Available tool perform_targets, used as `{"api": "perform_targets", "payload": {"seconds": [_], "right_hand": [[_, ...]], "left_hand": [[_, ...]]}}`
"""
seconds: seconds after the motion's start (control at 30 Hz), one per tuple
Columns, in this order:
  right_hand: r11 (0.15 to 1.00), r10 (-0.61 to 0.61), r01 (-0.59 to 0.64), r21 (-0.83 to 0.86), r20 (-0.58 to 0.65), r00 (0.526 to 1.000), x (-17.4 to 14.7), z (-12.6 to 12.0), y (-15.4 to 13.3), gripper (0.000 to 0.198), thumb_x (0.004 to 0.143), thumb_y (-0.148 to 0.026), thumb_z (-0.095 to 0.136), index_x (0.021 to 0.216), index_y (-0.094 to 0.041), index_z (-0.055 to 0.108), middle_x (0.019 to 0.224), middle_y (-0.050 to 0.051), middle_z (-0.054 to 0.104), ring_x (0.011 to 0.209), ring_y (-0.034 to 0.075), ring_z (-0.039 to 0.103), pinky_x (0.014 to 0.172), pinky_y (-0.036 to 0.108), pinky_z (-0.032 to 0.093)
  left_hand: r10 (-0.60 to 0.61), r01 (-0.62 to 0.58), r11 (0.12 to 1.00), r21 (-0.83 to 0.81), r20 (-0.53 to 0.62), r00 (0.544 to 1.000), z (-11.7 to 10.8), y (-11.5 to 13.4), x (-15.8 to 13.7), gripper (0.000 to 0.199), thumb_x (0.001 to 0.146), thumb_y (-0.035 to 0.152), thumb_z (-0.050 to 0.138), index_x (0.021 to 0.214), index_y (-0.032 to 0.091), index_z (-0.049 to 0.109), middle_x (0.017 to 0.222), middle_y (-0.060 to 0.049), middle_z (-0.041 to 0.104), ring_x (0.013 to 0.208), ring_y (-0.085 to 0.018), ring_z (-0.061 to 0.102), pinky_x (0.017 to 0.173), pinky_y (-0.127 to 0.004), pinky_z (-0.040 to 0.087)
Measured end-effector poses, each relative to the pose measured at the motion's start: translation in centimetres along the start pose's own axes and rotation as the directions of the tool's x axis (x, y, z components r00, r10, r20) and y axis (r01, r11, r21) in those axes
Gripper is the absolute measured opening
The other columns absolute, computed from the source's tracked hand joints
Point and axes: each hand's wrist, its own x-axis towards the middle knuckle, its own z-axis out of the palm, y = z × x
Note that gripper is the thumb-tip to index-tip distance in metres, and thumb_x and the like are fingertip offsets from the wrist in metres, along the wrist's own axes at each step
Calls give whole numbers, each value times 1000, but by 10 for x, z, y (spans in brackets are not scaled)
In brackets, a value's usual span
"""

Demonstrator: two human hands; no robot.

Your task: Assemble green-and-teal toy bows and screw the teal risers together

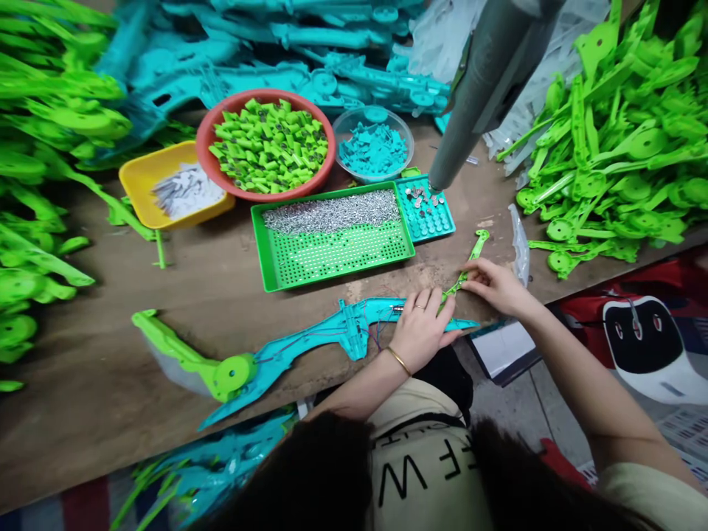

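A long turquoise plastic bow-shaped half (310, 333) lies along the table's near edge, its inner side with thin wires facing up. At its left end sits a green plastic limb with a round disc (232, 375). My left hand (423, 324) rests over the right end of the turquoise half, fingers bent onto a slim green plastic arm (476, 247) that slants away from me. Close by, my right hand (492, 284) has thumb and fingertips pinched together at the middle of that arm. What lies between those fingertips is too small to make out.
A green perforated tray (337, 276) of screws stands ahead, beside a turquoise tray (442, 228) of small metal discs. Behind are a red bowl (265, 193), a yellow tray (138, 184) and a clear bowl (406, 158). A grey electric screwdriver (476, 96) hangs overhead. Green parts (619, 140) pile up right.
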Motion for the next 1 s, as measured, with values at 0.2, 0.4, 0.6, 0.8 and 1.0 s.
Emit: {"api": "perform_targets", "payload": {"seconds": [0.2,0.4,0.6,0.8,1.0], "right_hand": [[997,71,-64,-47,170,983,17,-13,-3,28,80,-40,63,97,-20,70,66,-3,63,56,10,52,55,24,40],[993,111,-119,9,306,946,29,-17,-1,20,77,-37,67,88,-20,67,51,-9,52,40,7,48,45,21,36],[999,-13,9,41,94,996,10,-12,7,33,81,-37,66,107,-19,61,71,-4,63,57,10,58,55,23,47],[958,-236,229,-173,-24,971,-4,-5,14,18,92,-28,53,99,-22,68,99,5,68,92,17,66,82,32,53],[779,-416,402,-481,84,906,1,-7,14,26,95,-24,45,108,-24,68,108,8,70,97,19,67,78,30,54]], "left_hand": [[-9,9,1000,-15,5,1000,1,0,-2,57,87,53,59,129,14,56,126,-16,59,112,-30,55,98,-43,42],[-19,20,999,-28,20,1000,4,0,-3,56,88,51,58,130,15,56,127,-16,59,115,-30,54,100,-45,43],[-22,22,1000,-19,29,999,0,-3,-6,59,84,52,65,129,15,57,128,-16,59,112,-29,55,97,-44,44],[-63,63,998,11,89,994,-17,2,1,65,78,56,69,126,14,58,121,-16,60,109,-31,56,96,-45,45],[-105,103,994,20,101,989,-8,15,28,72,79,61,66,127,8,54,117,-16,60,108,-30,55,92,-42,46]]}}
